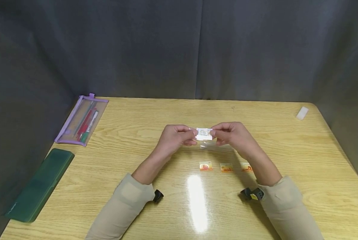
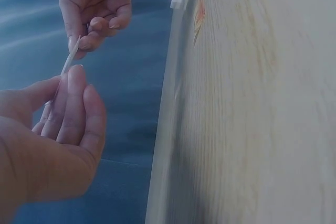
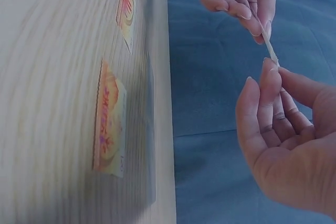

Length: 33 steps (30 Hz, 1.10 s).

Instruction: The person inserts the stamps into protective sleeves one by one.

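Three cards (image 1: 205, 166) lie just below centre of the frame. Beyond them, mid-frame, the left hand (image 1: 177, 137) and right hand (image 1: 233, 137) pinch opposite ends of a white slip (image 1: 204, 134) between thumb and fingers; it looks light, thin and easily creased, best held by its short ends.

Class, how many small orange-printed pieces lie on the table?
3, in a row in the head view: left piece, middle piece and right piece, partly behind the right forearm. Others may be hidden there.
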{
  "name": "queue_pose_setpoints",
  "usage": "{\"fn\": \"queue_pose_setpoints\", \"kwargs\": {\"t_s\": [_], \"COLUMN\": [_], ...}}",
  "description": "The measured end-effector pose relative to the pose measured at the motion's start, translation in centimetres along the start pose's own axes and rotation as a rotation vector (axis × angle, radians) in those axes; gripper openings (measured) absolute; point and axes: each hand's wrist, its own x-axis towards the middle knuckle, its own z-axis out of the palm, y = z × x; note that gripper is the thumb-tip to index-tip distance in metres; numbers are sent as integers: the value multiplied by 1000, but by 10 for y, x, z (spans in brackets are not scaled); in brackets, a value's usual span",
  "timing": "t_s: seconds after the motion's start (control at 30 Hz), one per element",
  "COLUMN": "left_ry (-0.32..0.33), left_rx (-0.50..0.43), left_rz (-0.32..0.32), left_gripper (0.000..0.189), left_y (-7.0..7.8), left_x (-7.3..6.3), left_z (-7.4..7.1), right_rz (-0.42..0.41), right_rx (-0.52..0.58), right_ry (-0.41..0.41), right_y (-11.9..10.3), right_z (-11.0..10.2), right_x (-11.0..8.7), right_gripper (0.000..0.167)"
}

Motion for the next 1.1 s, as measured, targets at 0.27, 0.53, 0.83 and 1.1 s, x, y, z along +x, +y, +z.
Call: {"fn": "queue_pose_setpoints", "kwargs": {"t_s": [0.27, 0.53, 0.83, 1.1], "left_ry": [-11, -29, -36, -28], "left_rx": [6, -4, -23, -34], "left_rz": [-11, -26, -14, -36], "left_gripper": [20, 20, 22, 25], "left_y": [0, -1, -3, -3], "left_x": [1, 2, 2, 3], "left_z": [2, 2, 0, 2], "right_rz": [13, 17, 26, 17], "right_rx": [6, 43, 62, 87], "right_ry": [3, -18, -11, -12], "right_y": [-1, 1, 1, 1], "right_z": [3, 3, 4, 8], "right_x": [1, 2, 3, 4], "right_gripper": [28, 32, 32, 28]}}
